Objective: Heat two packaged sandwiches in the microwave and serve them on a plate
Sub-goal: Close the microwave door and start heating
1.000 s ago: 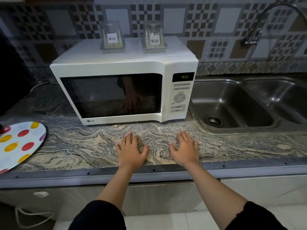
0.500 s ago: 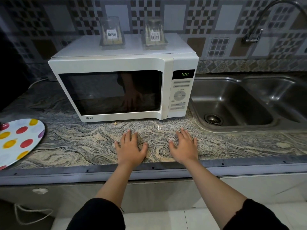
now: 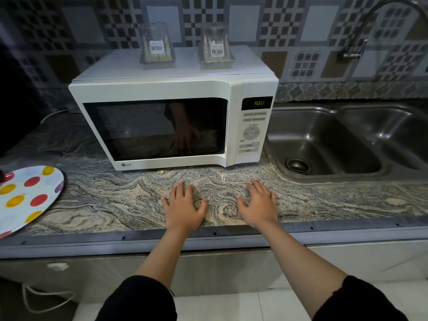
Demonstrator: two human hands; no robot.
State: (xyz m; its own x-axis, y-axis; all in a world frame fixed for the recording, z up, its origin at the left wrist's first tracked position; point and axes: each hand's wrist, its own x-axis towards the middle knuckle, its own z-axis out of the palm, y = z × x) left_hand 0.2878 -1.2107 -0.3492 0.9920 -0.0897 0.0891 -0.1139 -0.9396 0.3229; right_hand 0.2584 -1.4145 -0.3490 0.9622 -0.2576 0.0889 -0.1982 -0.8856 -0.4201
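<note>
The counter is veined grey and tan stone, running the full width under a patterned tile wall. Let into its right end is a steel double sink, with a curved tap rising from the back right corner.

The microwave stands toward the back of the counter, left of the sink and just beside it, white, door closed, its dark window reflecting a hand. Green digits glow on the display at the upper right of its front (the figures are too blurred to read). A cord trails off behind its left side.

At the counter's left edge lies the plate, white with red, yellow and purple spots, partly cut off by the frame and hanging a little over the front edge.

Two sandwiches in clear packs stand on top of the microwave, toward its back: the left sandwich and the right sandwich, apart from one another, each with a barcode label facing forward.

Both hands lie palm down at the counter's front edge, ahead of the microwave: the left hand and the right hand, fingers straight and slightly spread, holding nothing. Dark sleeves cover the upper arms.

A small crumb sits just under the microwave's front.
</note>
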